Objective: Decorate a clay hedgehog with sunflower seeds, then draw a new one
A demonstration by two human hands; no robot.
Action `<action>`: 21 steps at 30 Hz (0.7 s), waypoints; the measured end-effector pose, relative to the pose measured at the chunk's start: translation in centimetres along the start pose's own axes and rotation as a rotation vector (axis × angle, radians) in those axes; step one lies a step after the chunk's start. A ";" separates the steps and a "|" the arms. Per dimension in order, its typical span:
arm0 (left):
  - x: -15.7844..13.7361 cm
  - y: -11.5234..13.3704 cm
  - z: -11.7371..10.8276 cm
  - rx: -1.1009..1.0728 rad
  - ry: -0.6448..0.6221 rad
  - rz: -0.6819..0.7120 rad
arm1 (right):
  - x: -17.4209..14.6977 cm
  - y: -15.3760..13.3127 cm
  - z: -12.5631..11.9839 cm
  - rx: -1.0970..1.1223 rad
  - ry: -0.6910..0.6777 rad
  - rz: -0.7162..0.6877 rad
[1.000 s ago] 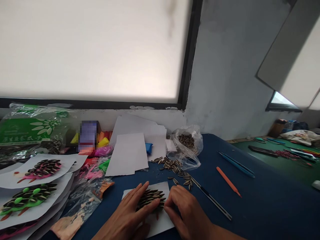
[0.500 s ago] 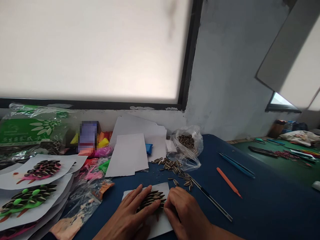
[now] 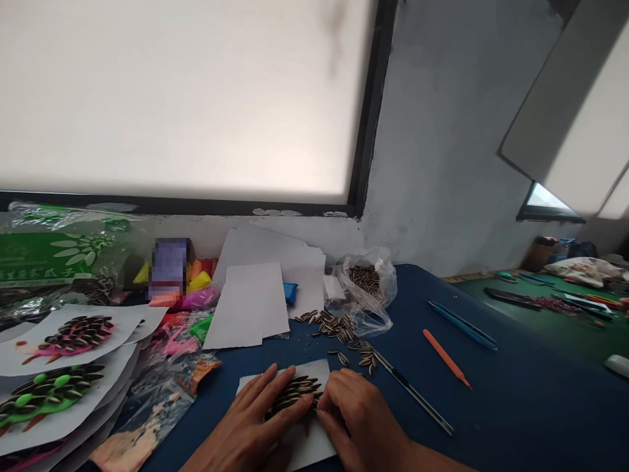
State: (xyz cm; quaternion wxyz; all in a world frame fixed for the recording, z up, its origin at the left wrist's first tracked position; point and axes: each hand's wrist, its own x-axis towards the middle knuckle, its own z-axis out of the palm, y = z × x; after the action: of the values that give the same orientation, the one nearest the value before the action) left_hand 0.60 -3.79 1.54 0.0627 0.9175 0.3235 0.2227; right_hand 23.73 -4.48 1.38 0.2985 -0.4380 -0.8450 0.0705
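A small white card [image 3: 314,443] lies on the blue table in front of me, with striped sunflower seeds [image 3: 296,392] set close together on it in overlapping rows. My left hand [image 3: 258,416] rests over the card, its fingers stretched out and apart around the seeds. At the right edge of the seed cluster, my right hand [image 3: 356,413] is closed in a pinch, knuckles up. Its fingertips touch the cluster, and whatever is between them is hidden. Just beyond the card lies a loose pile of sunflower seeds [image 3: 337,328].
Finished seed hedgehog pictures [image 3: 113,387] are stacked at left, beside clay in plastic bags [image 3: 167,419]. Blank white sheets [image 3: 246,305] and a bag of seeds [image 3: 363,278] stand behind. To the right lie a metal-tipped tool [image 3: 417,394], an orange tool [image 3: 446,359] and blue tweezers [image 3: 462,324].
The whole view has shifted slightly, so things sit a little further left. Both hands keep nearly the same pose at the card.
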 end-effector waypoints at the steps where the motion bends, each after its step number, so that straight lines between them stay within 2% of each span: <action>1: 0.0 0.0 0.0 -0.005 0.003 0.003 | 0.0 -0.1 -0.1 0.013 0.005 0.007; 13: 0.0 0.3 -0.3 -0.039 0.032 -0.054 | -0.3 -0.1 -1.0 0.145 0.150 -0.006; 21: -0.4 0.1 -1.1 -0.028 0.159 -0.178 | -0.1 0.2 -0.9 0.215 0.120 0.067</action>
State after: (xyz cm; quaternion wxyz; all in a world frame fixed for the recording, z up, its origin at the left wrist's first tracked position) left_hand -0.13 -4.18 2.39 0.0693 0.8636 0.4047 0.2927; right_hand 24.44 -4.58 2.02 0.3912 -0.4348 -0.7982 0.1443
